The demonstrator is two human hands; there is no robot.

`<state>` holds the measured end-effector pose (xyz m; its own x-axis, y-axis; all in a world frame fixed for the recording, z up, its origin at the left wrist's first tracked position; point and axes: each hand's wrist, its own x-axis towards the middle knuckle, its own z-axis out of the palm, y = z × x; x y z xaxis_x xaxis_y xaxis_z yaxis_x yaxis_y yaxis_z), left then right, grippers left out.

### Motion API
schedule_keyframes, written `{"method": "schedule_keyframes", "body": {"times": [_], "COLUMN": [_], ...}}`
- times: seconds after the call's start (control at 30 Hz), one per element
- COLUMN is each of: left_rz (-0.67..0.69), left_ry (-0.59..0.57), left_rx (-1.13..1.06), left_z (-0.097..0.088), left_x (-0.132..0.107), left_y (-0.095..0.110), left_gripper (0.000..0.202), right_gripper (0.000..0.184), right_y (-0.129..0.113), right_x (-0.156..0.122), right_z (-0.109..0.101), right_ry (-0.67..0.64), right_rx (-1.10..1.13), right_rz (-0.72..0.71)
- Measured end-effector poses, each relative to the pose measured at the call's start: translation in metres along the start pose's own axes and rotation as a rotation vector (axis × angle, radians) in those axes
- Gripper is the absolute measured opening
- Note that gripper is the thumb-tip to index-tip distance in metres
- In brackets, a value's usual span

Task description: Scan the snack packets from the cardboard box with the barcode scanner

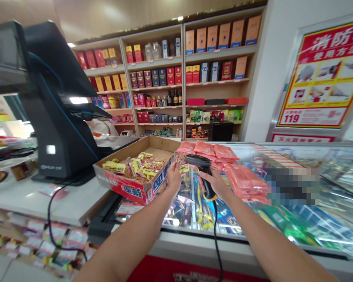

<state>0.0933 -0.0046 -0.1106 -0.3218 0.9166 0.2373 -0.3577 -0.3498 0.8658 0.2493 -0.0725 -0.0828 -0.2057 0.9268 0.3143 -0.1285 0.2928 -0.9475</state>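
My right hand (218, 181) is wrapped round the grip of a black barcode scanner (197, 159), whose head points left. Its cable hangs down over the front of the counter. Just left of the scanner, my left hand (174, 176) is closed on a small snack packet (183, 168) with yellow ends, partly hidden by the fingers. Beside that hand stands an open cardboard box (122, 188), red and white outside, holding several similar packets (138, 166). Stacked pink-orange packages (247, 182) lie right of the scanner on the glass top.
A black checkout terminal (59, 145) stands on the white counter (73, 203) at left. Below the glass top lie colourful packaged goods (285, 225). Shelves (155, 107) of boxes and bottles line the back. A red and yellow poster (323, 78) hangs at right.
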Motion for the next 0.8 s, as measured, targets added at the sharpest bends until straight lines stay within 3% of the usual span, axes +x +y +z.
{"method": "schedule_keyframes", "body": {"times": [0.5,0.63,0.8], "left_rz": [-0.034,-0.050,-0.149], "left_ry": [-0.068,-0.078,-0.212], "left_rx": [0.094,0.221,0.259], "left_z": [0.002,0.000,0.004], "left_x": [-0.007,-0.003,-0.002], "left_y": [0.007,0.000,-0.010], "left_gripper": [0.019,0.016,0.011], "right_gripper": [0.031,0.032,0.033], "right_y": [-0.001,-0.003,-0.008], "right_x": [-0.002,-0.002,-0.002], "right_z": [0.000,0.000,-0.002], "right_ry": [0.013,0.067,0.177], "right_rx": [0.017,0.035,0.085], "right_rz": [0.031,-0.017,-0.044]}}
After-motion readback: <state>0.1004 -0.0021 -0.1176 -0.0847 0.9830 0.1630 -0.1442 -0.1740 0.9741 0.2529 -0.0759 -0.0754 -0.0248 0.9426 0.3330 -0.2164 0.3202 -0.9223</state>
